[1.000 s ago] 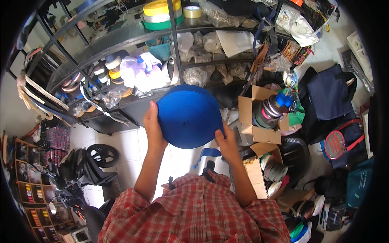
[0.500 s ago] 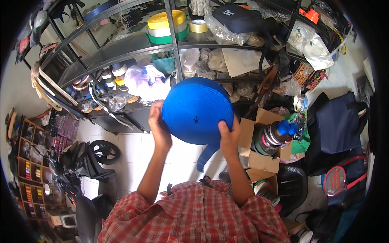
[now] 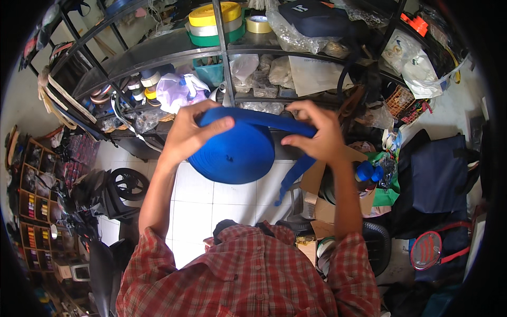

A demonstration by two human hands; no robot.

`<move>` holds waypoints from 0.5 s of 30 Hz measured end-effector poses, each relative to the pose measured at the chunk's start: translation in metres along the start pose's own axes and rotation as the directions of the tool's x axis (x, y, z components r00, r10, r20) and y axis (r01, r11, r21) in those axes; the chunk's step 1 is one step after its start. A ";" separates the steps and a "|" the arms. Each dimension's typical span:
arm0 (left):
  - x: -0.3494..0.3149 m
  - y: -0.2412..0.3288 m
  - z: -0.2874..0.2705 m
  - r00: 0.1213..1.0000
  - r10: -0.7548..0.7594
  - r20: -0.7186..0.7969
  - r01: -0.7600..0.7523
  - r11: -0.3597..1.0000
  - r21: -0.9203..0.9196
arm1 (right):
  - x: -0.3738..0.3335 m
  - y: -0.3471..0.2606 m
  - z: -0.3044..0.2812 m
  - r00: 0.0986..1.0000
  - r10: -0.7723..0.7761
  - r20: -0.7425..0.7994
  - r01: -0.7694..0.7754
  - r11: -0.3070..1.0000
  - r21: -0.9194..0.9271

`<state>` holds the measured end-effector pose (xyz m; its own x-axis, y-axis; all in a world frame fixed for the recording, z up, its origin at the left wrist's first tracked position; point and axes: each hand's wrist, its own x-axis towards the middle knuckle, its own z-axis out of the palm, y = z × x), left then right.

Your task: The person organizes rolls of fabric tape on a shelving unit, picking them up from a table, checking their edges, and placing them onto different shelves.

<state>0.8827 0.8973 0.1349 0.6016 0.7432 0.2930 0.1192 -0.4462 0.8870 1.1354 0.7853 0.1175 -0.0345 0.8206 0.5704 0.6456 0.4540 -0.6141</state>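
A large roll of blue webbing (image 3: 232, 157) hangs in front of my chest, its flat coiled side toward me. My left hand (image 3: 193, 132) grips its upper left edge, thumb across the near side and fingers behind. From the top of the roll a strip of the webbing (image 3: 269, 118) runs right to my right hand (image 3: 319, 132). That hand is closed around the strip, thumb below and fingers above. The loose webbing end (image 3: 291, 180) dangles beneath my right hand, cut edge down.
Black metal shelves (image 3: 153, 55) stand ahead, holding stacked yellow, white and green webbing rolls (image 3: 215, 24), tape and plastic bags. A cardboard box (image 3: 314, 182) with dark rolls is at right, near a black chair (image 3: 376, 245). A motorbike (image 3: 97, 195) stands left.
My right hand has left the roll's lower right edge and drawn a strip of webbing out to the right. My left hand and the roll have shifted left, with that hand higher on the edge.
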 end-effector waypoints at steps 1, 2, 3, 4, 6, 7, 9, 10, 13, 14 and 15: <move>-0.003 -0.003 -0.001 0.998 -0.010 0.059 0.005 0.997 0.082 | 0.008 -0.004 -0.011 0.999 -0.040 0.013 0.040 0.998 -0.055; -0.008 -0.008 -0.002 0.993 -0.030 0.114 0.011 0.986 0.164 | 0.015 -0.005 -0.017 0.996 -0.079 0.032 0.082 0.991 -0.104; -0.011 -0.013 -0.002 0.995 -0.023 0.100 0.009 0.991 0.135 | 0.021 -0.006 -0.021 0.996 -0.076 0.039 0.080 0.992 -0.099; -0.012 -0.014 -0.006 0.995 -0.032 0.096 0.019 0.991 0.133 | 0.028 -0.005 -0.023 0.984 -0.130 0.117 0.149 0.975 -0.163; -0.011 -0.010 -0.016 0.981 -0.062 0.183 0.015 0.969 0.248 | 0.038 -0.006 -0.024 0.964 -0.168 0.205 0.212 0.954 -0.213; -0.010 -0.004 -0.021 0.971 -0.067 0.231 -0.004 0.955 0.296 | 0.044 -0.007 -0.025 0.962 -0.154 0.226 0.200 0.960 -0.197; -0.008 -0.011 -0.035 0.964 -0.037 0.263 -0.064 0.929 0.366 | 0.057 -0.011 -0.023 0.949 -0.111 0.295 0.168 0.970 -0.175; -0.008 -0.016 -0.043 0.951 -0.002 0.310 -0.140 0.890 0.435 | 0.059 -0.008 -0.011 0.944 -0.111 0.312 0.169 0.971 -0.167; -0.010 -0.046 -0.065 0.998 -0.057 0.009 0.057 0.998 0.025 | 0.052 0.013 0.051 0.968 -0.053 0.247 0.046 0.998 0.035; -0.010 -0.052 -0.072 0.992 -0.097 -0.085 0.088 0.991 -0.101 | 0.048 0.012 0.072 0.973 -0.013 0.228 0.003 0.999 0.045; -0.008 -0.059 -0.077 0.992 -0.088 -0.092 0.079 0.992 -0.100 | 0.050 0.010 0.090 0.985 -0.004 0.172 -0.009 0.997 0.073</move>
<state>0.8094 0.9558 0.1082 0.5135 0.8223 0.2453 0.0866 -0.3341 0.9385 1.0715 0.8621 0.0902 -0.1674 0.8662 0.4708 0.5881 0.4710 -0.6575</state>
